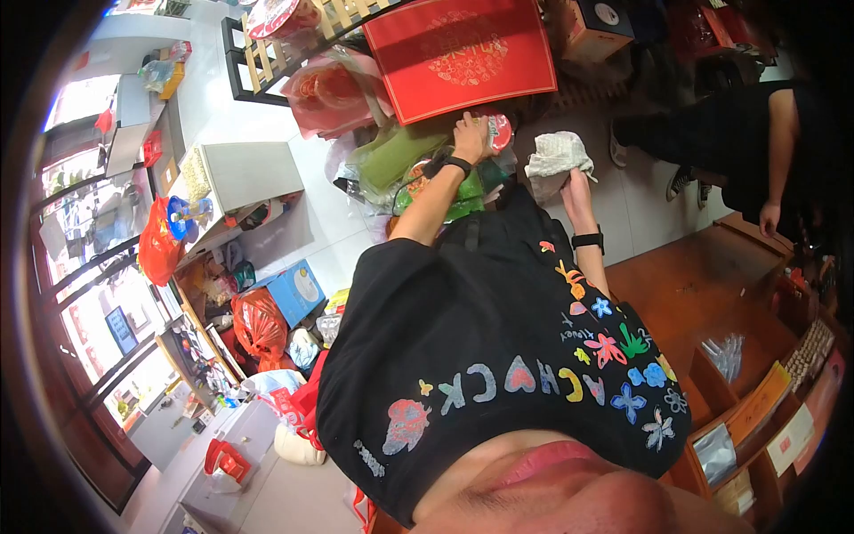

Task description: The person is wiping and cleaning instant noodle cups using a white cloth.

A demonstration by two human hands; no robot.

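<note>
My left hand [470, 140], with a black band on its wrist, is closed around a small red-and-white round container [499, 133]. It is just below the front edge of a large red gift box [463, 55] with a gold pattern. In my right hand [576, 194] is a crumpled pale cloth [559, 156] with a faint pattern, pinched at its lower edge. Under my left forearm lie a green bag [396, 165] and clear plastic packaging with orange and green contents [464, 191]. The fingertips of my left hand are partly hidden.
Another person in dark clothes [712, 133] stands at right. A wooden desk [685, 276] with compartments is at lower right. A slatted rack [298, 53] stands upper left. A grey cabinet [253, 178] and red plastic bags [260, 327] are on the left.
</note>
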